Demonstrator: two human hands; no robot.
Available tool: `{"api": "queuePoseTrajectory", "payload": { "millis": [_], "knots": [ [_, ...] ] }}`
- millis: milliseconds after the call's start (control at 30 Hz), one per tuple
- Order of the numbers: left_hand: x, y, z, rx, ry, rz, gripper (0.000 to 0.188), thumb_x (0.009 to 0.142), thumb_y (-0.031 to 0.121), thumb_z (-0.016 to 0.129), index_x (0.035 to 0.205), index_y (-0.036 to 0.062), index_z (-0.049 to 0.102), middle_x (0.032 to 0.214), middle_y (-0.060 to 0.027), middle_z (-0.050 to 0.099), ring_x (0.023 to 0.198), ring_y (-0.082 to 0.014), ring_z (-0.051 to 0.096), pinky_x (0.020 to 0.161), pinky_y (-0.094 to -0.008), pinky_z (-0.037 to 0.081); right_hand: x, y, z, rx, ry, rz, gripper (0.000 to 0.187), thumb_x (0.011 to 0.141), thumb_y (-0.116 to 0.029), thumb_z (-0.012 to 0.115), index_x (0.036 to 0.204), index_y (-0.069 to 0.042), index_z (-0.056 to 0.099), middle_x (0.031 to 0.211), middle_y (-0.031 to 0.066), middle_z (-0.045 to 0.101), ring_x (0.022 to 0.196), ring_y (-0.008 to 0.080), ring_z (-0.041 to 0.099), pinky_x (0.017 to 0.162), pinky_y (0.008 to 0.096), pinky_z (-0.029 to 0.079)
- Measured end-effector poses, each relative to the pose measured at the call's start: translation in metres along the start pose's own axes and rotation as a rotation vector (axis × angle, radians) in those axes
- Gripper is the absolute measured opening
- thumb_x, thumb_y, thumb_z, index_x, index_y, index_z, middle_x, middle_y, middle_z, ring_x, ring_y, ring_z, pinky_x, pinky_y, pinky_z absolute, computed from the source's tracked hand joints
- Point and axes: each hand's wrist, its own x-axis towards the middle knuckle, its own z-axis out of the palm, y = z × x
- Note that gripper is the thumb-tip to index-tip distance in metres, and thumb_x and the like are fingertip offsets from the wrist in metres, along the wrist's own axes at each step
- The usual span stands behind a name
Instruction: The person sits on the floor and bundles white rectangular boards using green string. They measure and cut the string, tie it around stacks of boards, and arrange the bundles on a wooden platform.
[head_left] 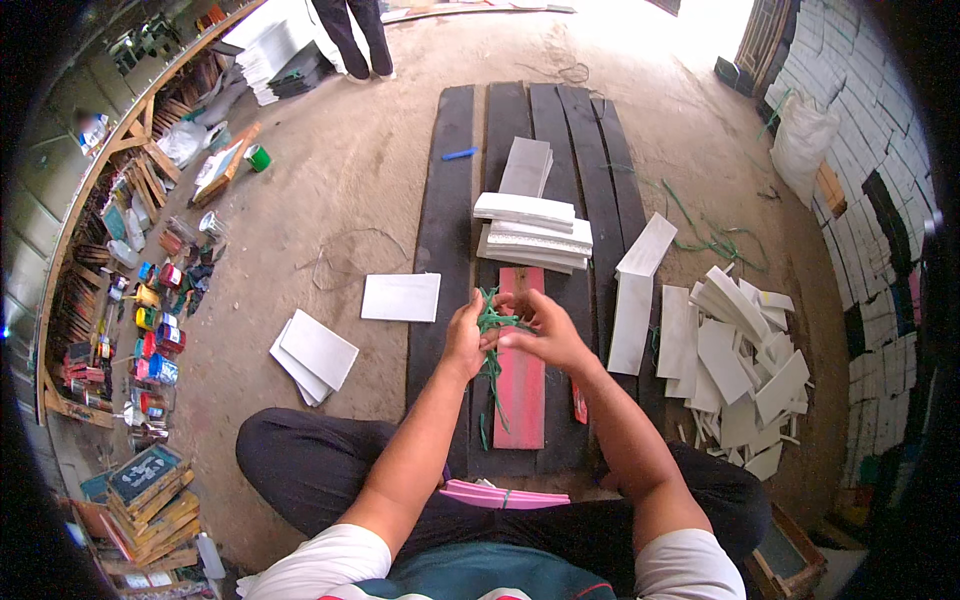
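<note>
A tangled bunch of green plastic twine (493,316) is between my hands, its loose ends hanging over a red board (520,410). My left hand (463,340) is closed round the twine from the left. On the other side my right hand (545,332) has its fingers curled onto the same bunch. The board lies lengthwise on dark planks (450,200) on the floor. Just beyond my hands rests a stack of white rectangular sheets (535,235). Close to my body lies a pink bundle of strips (505,494) with green twine round it.
White offcuts (740,370) are heaped at right. Loose white sheets (400,297) lie left of the planks. A red tool (579,402) sits by the board; a blue object (459,154) lies farther off. Paint pots (160,340) line the left. A person (362,40) stands at the back.
</note>
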Motion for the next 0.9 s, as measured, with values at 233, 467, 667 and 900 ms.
{"api": "queuePoseTrajectory", "payload": {
  "millis": [233,467,667,900],
  "knots": [
    [-0.016,0.023,-0.006,0.401,0.107,0.373,0.056,0.093,0.04,0.07,0.142,0.0177,0.056,0.113,-0.0004,0.049,0.063,-0.0023,0.039,0.056,-0.0175,0.033,0.026,-0.023,-0.023,0.053,-0.106,0.415,0.016,0.09,-0.01,0.078,0.093,0.003,0.07,0.078,0.0026,0.067,0.07,0.0074,0.055,0.061,0.027,0.045],
    [-0.016,0.04,-0.025,0.834,-0.021,0.501,0.029,0.085,0.017,0.081,0.113,0.0109,0.076,0.1,-0.0015,0.061,0.078,-0.0081,0.054,0.069,-0.0249,0.046,0.029,-0.013,-0.064,-0.137,0.083,0.228,0.021,0.096,-0.018,0.072,0.092,0.002,0.071,0.077,0.0009,0.065,0.067,0.0062,0.053,0.058,0.0243,0.041],
    [-0.026,0.051,-0.036,0.661,-0.073,0.391,0.024,0.095,0.026,0.075,0.099,0.0022,0.079,0.071,0.0014,0.068,0.067,-0.0074,0.057,0.063,-0.0256,0.045,0.032,-0.028,-0.092,0.365,0.234,0.487,0.029,0.099,-0.026,0.068,0.096,0.003,0.072,0.073,-0.0033,0.06,0.064,0.0066,0.051,0.055,0.0265,0.037],
    [-0.034,0.058,-0.018,0.483,-0.148,0.266,0.029,0.103,0.03,0.063,0.102,0.0047,0.076,0.069,0.0049,0.06,0.06,-0.0021,0.046,0.054,-0.0198,0.037,0.032,-0.038,-0.076,-0.527,0.503,-0.043,0.024,0.084,-0.016,0.077,0.101,-0.002,0.069,0.087,0.0069,0.066,0.078,0.0239,0.06,0.069,0.0393,0.044]
  ]
}}
